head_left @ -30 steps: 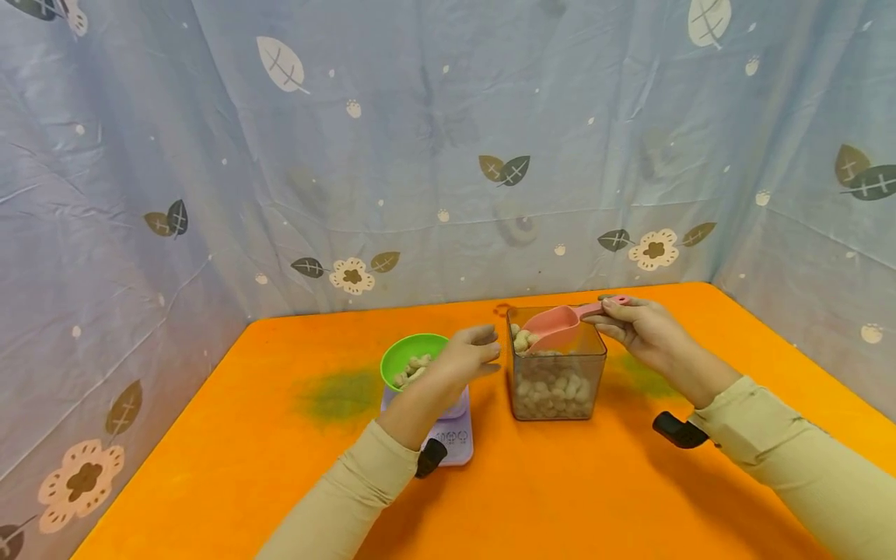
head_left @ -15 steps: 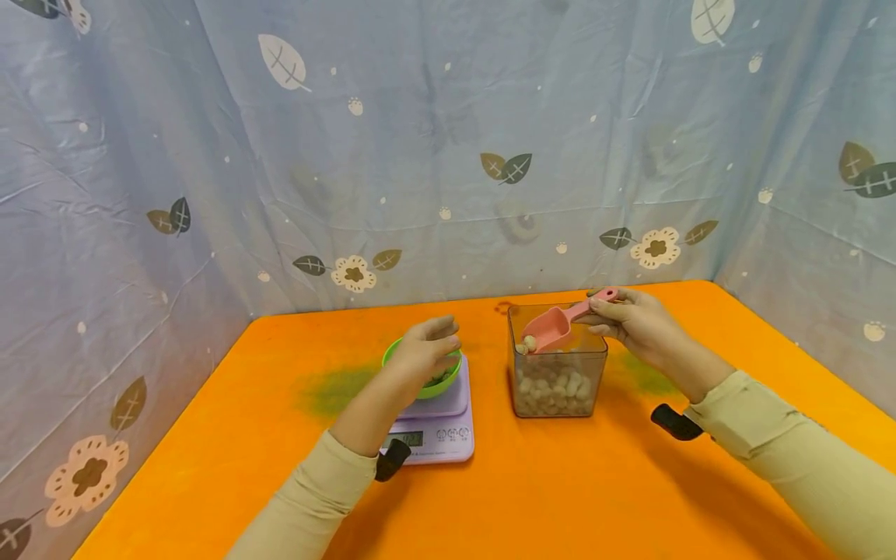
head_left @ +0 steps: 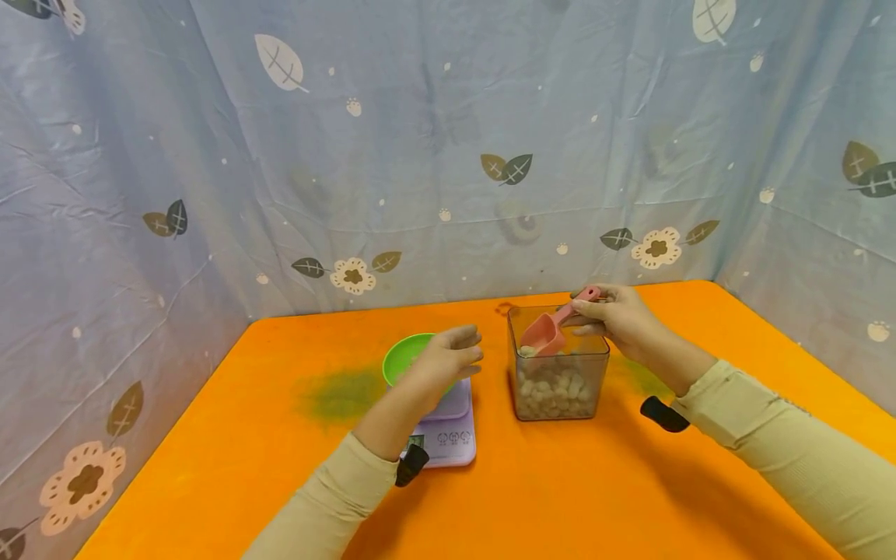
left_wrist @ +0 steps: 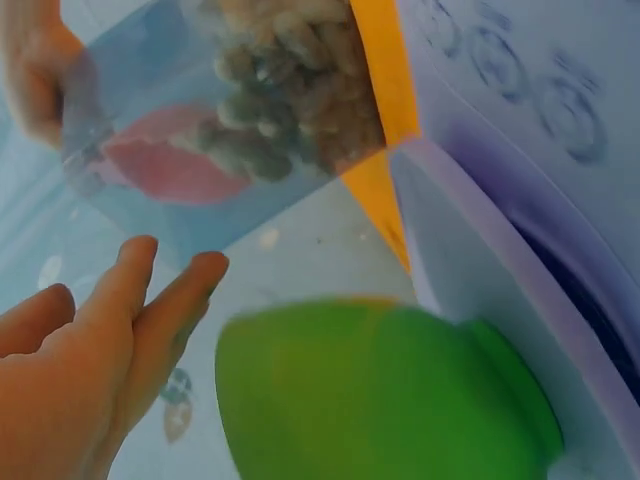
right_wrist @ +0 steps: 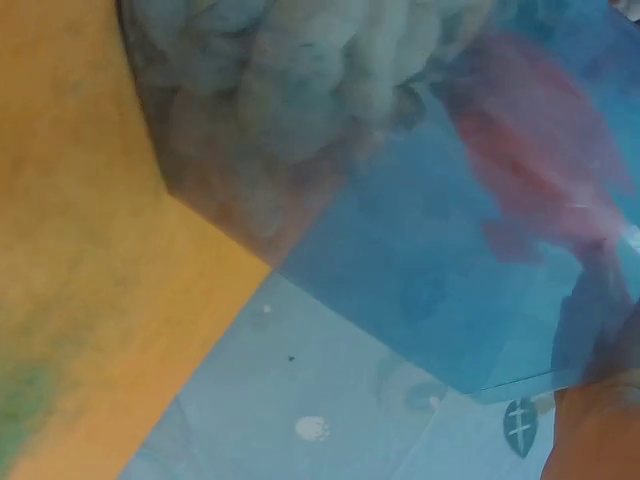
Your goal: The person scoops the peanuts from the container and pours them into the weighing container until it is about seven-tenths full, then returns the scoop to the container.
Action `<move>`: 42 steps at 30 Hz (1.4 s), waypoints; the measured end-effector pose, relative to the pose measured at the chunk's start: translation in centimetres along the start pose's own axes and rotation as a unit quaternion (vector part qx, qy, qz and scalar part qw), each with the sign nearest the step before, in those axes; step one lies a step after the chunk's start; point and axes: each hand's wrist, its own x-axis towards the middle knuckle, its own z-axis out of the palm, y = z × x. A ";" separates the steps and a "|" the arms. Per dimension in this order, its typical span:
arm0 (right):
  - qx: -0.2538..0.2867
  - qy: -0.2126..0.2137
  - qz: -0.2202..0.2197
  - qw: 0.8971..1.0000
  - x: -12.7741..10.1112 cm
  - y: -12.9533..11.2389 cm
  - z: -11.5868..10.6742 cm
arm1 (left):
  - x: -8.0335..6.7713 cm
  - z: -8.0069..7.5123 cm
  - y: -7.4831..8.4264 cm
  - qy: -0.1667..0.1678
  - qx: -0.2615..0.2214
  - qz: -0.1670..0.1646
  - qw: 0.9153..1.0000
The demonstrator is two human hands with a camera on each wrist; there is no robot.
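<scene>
Right hand [head_left: 619,319] pinches pink scoop [head_left: 547,333] handle, bowl dipped into clear peanut container [head_left: 558,375]. Left hand [head_left: 444,359] spread, fingers relaxed, hovering over green bowl [head_left: 402,359] on purple scale [head_left: 451,428].

Both arms wear long beige fabric sleeves [head_left: 336,498] down to the wrists (bare hands beyond), each wrist carrying a small black strapped-on camera mount [head_left: 410,465]

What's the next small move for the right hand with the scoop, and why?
Probably push the scoop deeper into the peanuts. The right hand holds its handle with the bowl tipped down inside the clear container, just at the pile's top. The left hand hovers open over the green bowl on the scale.
</scene>
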 end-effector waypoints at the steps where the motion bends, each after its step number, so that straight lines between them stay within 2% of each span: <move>1: 0.022 0.000 0.000 1.000 -0.1 0.0 -0.2 | 0.2 0.3 0.0 -0.004 0.000 -0.004 1.000; 4: 0.076 -0.005 0.002 0.997 -0.3 0.1 -0.8 | 1.0 1.5 0.2 -0.011 -0.002 -0.013 1.000; 7: 0.080 -0.009 0.008 0.997 -0.3 0.2 -1.2 | 1.9 2.6 0.4 -0.010 -0.004 -0.024 1.000; 11: -0.014 -0.025 0.008 1.000 -0.2 0.2 -0.7 | 2.8 3.5 0.3 -0.013 -0.007 -0.023 1.000; 14: -0.086 -0.023 0.004 0.996 0.0 -0.1 0.5 | 3.1 3.6 0.2 -0.018 -0.010 -0.018 1.000; 17: -0.098 0.001 0.003 0.995 0.2 -0.4 1.8 | 3.1 3.5 0.2 -0.019 -0.006 -0.022 1.000; 19: -0.075 0.015 0.001 0.997 0.3 -0.4 2.3 | 3.1 3.5 0.2 -0.020 -0.003 -0.023 1.000; 23: 0.027 0.024 -0.004 0.999 -0.1 -0.2 2.0 | 3.1 3.5 0.2 -0.021 -0.001 -0.026 0.999; 26: 0.104 0.022 -0.001 0.994 -0.5 0.1 1.1 | 3.0 3.6 0.2 -0.021 0.001 -0.024 0.999; 31: 0.183 0.014 0.020 0.983 -0.8 0.6 -0.2 | 2.8 3.6 0.1 -0.014 -0.005 -0.018 1.000; 37: 0.223 0.013 0.036 0.974 -0.9 0.7 -0.7 | 2.0 2.5 0.0 0.005 -0.009 -0.018 1.000; 42: 0.263 0.016 0.038 0.964 -1.0 0.5 -1.1 | 0.6 0.8 0.1 0.002 -0.002 0.006 1.000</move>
